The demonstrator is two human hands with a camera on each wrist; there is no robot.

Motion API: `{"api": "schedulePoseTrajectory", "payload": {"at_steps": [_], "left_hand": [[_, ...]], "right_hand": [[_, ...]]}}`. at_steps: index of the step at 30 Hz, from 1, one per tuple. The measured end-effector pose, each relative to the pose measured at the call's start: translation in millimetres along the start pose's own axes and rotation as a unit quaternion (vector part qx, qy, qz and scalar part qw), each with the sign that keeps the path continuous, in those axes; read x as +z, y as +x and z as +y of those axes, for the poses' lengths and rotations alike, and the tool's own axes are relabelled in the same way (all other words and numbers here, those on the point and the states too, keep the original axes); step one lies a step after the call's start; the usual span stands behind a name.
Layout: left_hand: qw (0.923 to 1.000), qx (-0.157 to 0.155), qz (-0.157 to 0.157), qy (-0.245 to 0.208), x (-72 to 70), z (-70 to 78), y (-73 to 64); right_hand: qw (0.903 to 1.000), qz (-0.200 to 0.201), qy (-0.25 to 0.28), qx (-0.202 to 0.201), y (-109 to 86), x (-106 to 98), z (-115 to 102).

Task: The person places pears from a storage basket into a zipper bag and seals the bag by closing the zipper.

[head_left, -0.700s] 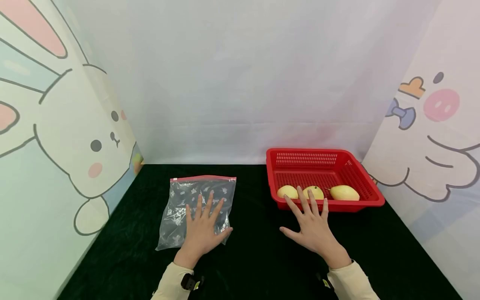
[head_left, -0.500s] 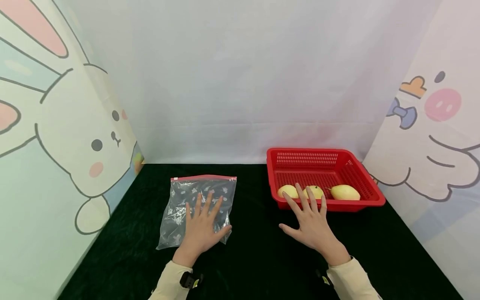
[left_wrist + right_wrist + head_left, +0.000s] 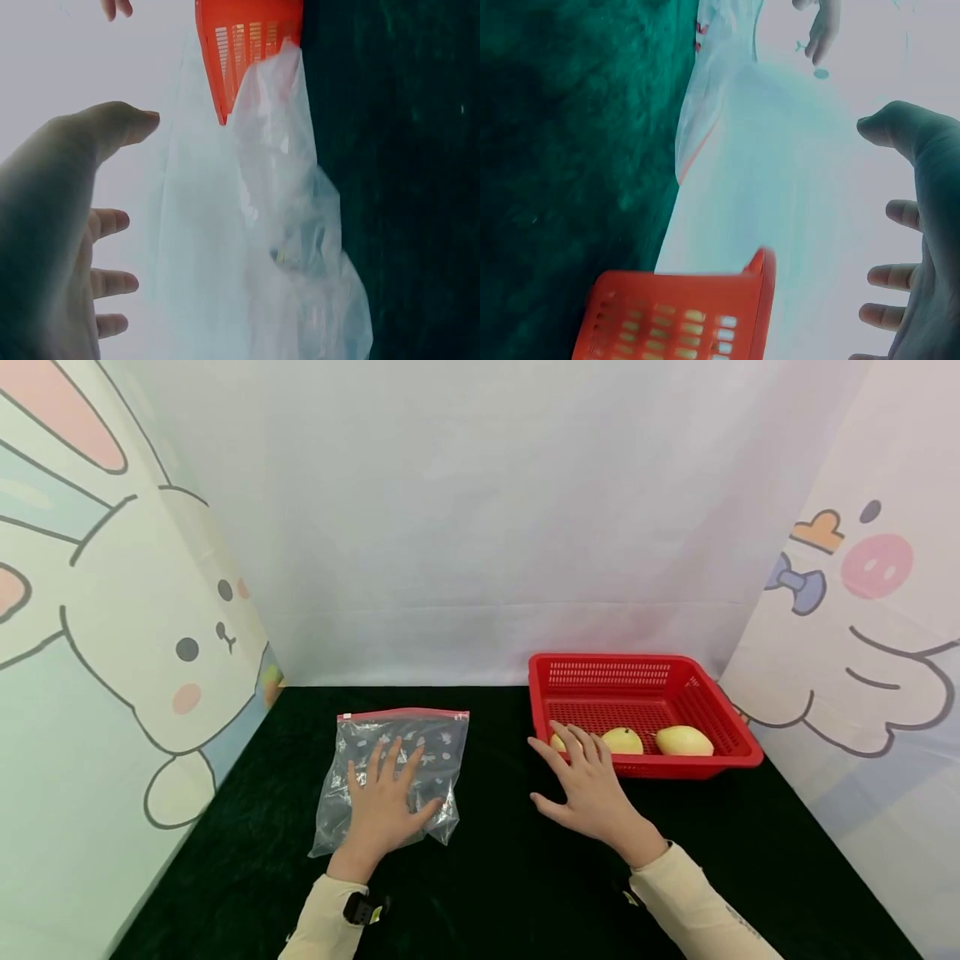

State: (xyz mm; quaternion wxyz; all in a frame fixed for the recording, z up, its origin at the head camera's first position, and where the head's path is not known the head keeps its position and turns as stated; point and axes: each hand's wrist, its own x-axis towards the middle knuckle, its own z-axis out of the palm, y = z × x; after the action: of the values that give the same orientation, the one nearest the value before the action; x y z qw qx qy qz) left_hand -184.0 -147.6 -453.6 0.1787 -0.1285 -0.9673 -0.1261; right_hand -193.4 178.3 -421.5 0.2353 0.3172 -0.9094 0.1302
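My left hand (image 3: 381, 810) hovers over a clear zip bag (image 3: 435, 752) with a pink zip strip, its fingers spread. In the left wrist view the bag (image 3: 289, 202) stands apart from that hand (image 3: 67, 225). My right hand (image 3: 596, 797), fingers also spread, is in the air by the front left corner of a red plastic basket (image 3: 645, 766). Several pale yellow pears lie along the basket's front; one pear (image 3: 684, 741) sits at the right, another pear (image 3: 622, 741) in the middle, and the left one is partly hidden behind my right fingers. Neither hand holds anything.
Dark green cloth (image 3: 487, 877) covers the table. A white curtain (image 3: 480, 527) hangs along the back edge, and cartoon-printed panels stand at the left and right sides. The basket is at the back right, near the right panel.
Both hands have shifted to the left, the right one more, and it now covers more of the left pear. The view has turned slightly; bag and basket stay in place.
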Motion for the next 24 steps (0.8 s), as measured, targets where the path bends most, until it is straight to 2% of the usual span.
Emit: {"api": "schedulePoseTrajectory", "payload": {"at_steps": [10,15,24], "left_hand": [[0.9992,-0.038,-0.005,-0.01,-2.1,-26.9,4.4],[0.9978,-0.062,-0.023,-0.009,-2.3,-38.8,4.6],[0.99,-0.125,-0.064,-0.017,0.2,-59.6,5.4]], "right_hand": [[0.9989,-0.02,-0.002,-0.042,31.6,18,-16],[0.9975,-0.038,-0.01,-0.059,46.2,31,-23],[0.9923,-0.116,-0.012,-0.041,66.0,56,-35]]}}
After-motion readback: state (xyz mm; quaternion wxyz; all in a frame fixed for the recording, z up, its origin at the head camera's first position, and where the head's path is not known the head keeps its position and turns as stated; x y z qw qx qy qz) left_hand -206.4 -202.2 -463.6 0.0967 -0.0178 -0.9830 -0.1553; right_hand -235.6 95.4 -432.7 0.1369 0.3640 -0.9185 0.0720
